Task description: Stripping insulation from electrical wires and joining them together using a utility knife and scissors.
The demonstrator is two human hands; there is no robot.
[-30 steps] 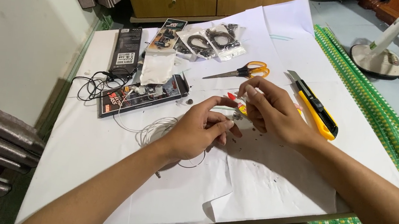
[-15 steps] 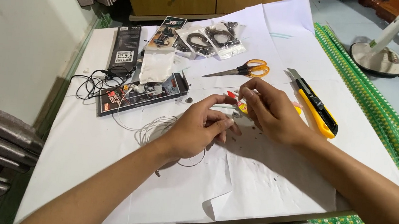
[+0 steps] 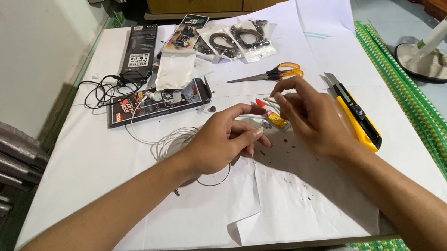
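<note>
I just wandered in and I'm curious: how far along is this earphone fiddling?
Done: specks litter the white paper; the scissors and yellow utility knife lie aside. In hand: left hand and right hand meet over a small yellow tube. Left: the white cable lies loose.

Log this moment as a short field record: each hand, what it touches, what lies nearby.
left hand: resting on the white paper, fingers curled over a thin white cable
right hand: raised slightly, fingers pinched; anything held is too small to tell
between hands: small yellow tube
right of hands: yellow utility knife
behind hands: orange-handled scissors
far left: black cable
</note>
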